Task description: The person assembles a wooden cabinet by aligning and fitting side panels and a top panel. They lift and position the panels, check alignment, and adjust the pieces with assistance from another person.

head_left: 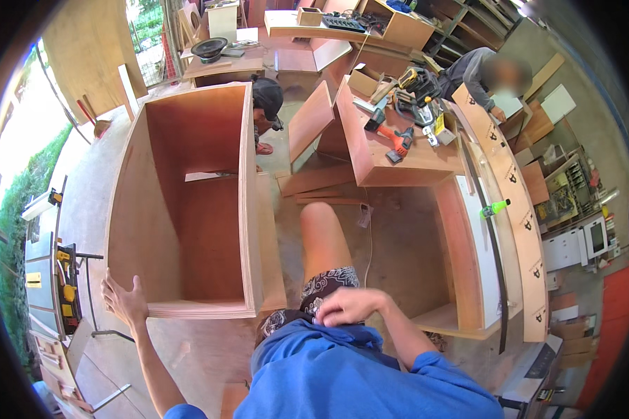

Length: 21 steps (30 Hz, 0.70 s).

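A tall plywood cabinet [210, 244], open toward me and reddish-brown inside, stands in front of me to the left. My left hand [124, 299] rests on its near-left corner, thumb and fingers spread apart against the edge. In front of my waist is my right hand [351, 306], its fingers curled in beside the hem of my blue shirt [342, 363] and my patterned shorts [332, 279]. Whatever those fingers may hold is hidden. Behind the cabinet's right side crouches a person in a dark cap [267, 96].
An orange drill [398, 143] and other power tools lie on a wooden box [405, 171] ahead right. A second open frame [468, 272] stands on my right, with a green bottle [495, 209] by its edge. Another person [479, 77] leans over boards at far right. A cord [370, 244] crosses the floor.
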Motion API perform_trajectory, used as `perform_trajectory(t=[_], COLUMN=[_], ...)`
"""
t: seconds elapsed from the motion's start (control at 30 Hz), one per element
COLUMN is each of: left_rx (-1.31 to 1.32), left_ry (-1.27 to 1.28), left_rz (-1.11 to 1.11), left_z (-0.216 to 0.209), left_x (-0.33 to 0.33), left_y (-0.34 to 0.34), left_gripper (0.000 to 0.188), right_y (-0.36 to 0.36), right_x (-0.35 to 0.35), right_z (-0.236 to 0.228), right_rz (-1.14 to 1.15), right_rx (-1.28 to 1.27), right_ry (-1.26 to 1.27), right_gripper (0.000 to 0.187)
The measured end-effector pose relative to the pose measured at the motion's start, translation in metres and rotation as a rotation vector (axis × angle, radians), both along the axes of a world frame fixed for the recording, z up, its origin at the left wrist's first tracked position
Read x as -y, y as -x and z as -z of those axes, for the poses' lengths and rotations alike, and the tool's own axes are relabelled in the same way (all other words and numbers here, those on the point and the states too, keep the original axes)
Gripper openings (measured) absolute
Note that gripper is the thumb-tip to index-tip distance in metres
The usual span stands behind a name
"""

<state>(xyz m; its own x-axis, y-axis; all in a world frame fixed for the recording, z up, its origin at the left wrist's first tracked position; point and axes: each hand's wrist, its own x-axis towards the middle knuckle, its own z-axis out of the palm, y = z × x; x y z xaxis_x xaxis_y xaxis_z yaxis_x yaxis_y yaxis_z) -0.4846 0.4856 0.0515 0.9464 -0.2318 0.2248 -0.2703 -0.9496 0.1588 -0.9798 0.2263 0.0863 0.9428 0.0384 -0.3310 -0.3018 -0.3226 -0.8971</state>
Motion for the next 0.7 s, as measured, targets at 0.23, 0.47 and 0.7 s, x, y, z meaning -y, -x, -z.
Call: perform_trajectory(t=[0.23, 0.47, 0.7], left_rx=[0.034, 0.035, -0.006], left_ry=[0.006, 0.032, 0.054], left_rz=[0.017, 0.012, 0.068], left_z=[0.0, -0.009, -0.004], left_x=[0.002, 0.012, 0.014], left_y=[0.002, 0.011, 0.006], left_gripper=[0.095, 0.094, 0.074], right_y=[-0.145, -0.271, -0.292], right_x=[0.029, 0.026, 0.036], right_z=[-0.037, 0.001, 0.04], right_rz=[0.516, 1.093, 0.851], right_rx=[0.626, 0.114, 0.036], right_ry=[0.538, 0.639, 0.664], right_gripper=[0.024, 0.089, 0.05])
